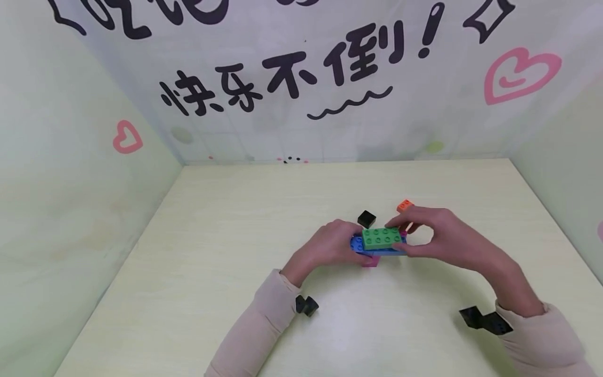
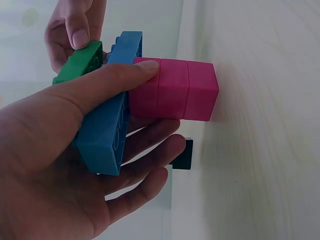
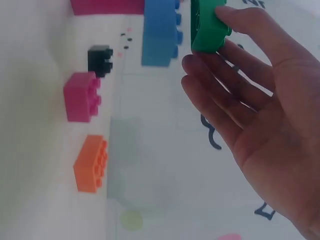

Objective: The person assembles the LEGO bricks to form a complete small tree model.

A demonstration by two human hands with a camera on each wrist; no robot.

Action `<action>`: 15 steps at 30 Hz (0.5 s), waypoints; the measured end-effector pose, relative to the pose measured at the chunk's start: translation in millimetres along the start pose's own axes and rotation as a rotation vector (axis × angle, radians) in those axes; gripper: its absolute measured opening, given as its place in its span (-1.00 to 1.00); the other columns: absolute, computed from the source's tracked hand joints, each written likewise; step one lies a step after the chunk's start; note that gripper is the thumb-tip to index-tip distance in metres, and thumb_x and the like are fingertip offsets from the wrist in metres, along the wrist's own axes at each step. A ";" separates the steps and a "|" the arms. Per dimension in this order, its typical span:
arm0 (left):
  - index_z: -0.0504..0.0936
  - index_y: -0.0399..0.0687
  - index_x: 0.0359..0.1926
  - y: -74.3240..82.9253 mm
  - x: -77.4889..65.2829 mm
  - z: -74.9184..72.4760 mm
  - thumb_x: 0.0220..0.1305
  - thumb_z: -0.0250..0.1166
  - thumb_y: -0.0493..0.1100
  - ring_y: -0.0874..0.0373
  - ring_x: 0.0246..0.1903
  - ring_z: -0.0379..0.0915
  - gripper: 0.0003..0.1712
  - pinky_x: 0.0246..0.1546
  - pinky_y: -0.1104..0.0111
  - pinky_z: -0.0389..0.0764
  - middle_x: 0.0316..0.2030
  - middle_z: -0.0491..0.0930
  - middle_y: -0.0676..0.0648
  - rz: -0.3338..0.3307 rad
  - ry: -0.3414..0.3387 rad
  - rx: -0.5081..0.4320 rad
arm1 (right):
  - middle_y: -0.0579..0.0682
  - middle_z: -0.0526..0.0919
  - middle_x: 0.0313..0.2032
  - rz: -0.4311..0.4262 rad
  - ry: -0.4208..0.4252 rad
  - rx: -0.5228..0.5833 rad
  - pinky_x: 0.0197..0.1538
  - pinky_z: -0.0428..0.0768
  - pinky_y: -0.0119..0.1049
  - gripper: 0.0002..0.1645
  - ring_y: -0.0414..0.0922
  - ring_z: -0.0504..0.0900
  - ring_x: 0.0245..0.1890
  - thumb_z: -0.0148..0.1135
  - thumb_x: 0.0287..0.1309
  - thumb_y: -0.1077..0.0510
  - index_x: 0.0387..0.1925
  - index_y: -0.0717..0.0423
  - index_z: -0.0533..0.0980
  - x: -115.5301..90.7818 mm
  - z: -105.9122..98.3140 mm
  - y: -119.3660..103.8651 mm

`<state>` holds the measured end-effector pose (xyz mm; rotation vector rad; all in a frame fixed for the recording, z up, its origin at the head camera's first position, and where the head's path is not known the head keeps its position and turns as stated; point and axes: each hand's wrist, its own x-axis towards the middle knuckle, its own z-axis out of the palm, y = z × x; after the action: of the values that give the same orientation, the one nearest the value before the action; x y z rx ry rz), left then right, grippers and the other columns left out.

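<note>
My left hand (image 1: pixel 330 243) grips a long blue brick (image 2: pixel 102 132) and the pink stack (image 2: pixel 175 90) beneath it, its thumb lying across the uppermost pink block. That stack is a column of three blocks reaching down close to the tabletop. With thumb and fingers, my right hand (image 1: pixel 438 233) pinches a green studded brick (image 1: pixel 381 239) over the blue one. In the right wrist view a narrow gap shows between the green brick (image 3: pixel 211 25) and the studs of the blue brick (image 3: pixel 160 35). Part of the blue brick is hidden under the green one from above.
Behind the hands lie a black brick (image 1: pixel 366 219) and an orange brick (image 1: pixel 405 205). A loose pink brick (image 3: pixel 80 97) sits between them in the right wrist view. The pale tabletop (image 1: pixel 226 225) meets a printed backdrop (image 1: pixel 282 131) at its far edge.
</note>
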<state>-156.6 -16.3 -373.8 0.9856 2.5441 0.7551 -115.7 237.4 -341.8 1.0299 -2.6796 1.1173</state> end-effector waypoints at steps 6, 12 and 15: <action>0.58 0.08 -0.24 -0.6 0.5 -0.6 -0.01 0.51 0.22 0.33 -0.43 0.45 -0.54 -0.43 0.47 0.46 -0.44 0.54 0.24 -0.009 -0.008 -0.009 | -0.28 0.63 -0.22 -0.024 -0.013 0.040 -0.30 0.60 -0.38 -0.54 -0.28 0.58 -0.23 0.55 -0.05 0.21 -0.08 -0.15 0.61 5.4 13.3 -2.3; 0.43 0.08 0.11 0.2 0.4 -0.6 -0.07 0.54 0.24 0.29 -0.33 0.46 -0.22 -0.34 0.44 0.47 -0.24 0.55 0.13 -0.037 0.021 -0.016 | -0.29 0.61 -0.25 -0.056 0.010 0.011 -0.29 0.58 -0.38 -0.53 -0.31 0.55 -0.26 0.56 -0.05 0.17 -0.06 -0.16 0.62 7.0 18.8 -0.2; 0.32 0.09 0.25 1.3 -0.2 -1.3 -0.09 0.55 0.24 0.26 -0.30 0.45 -0.06 -0.31 0.41 0.47 -0.17 0.54 0.06 -0.054 0.034 -0.027 | -0.30 0.61 -0.23 -0.067 0.012 0.010 -0.28 0.58 -0.39 -0.55 -0.31 0.56 -0.26 0.54 -0.02 0.16 -0.05 -0.15 0.62 8.3 20.4 -0.4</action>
<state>-156.4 -16.0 -372.0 0.8998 2.5718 0.7953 -118.0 219.3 -354.0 1.1014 -2.6121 1.1223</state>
